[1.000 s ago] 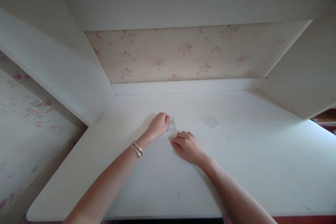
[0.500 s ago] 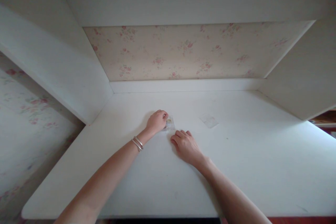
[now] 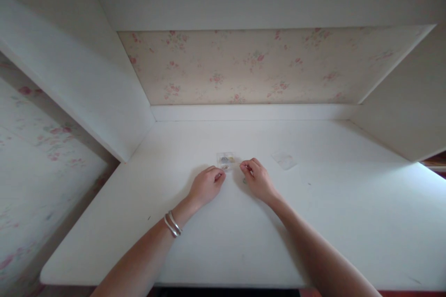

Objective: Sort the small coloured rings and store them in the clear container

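Small clear packet let go on the white worktop

The small clear packet now lies free on the worktop; a second ago the left hand covered it. Both hands have drawn back just beside it, the right hand too, fingers loosely curled, holding nothing. Another clear packet lies further right.

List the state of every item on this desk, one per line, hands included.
small clear packet: flat on the desk, small dark bits inside, untouched.
second clear packet: flat, lying apart to the right.
left hand: resting on the desk, fingers curled, just short of the packet.
right hand: on the desk, fingertips pinched together beside the packet.
bracelets: on the left wrist.
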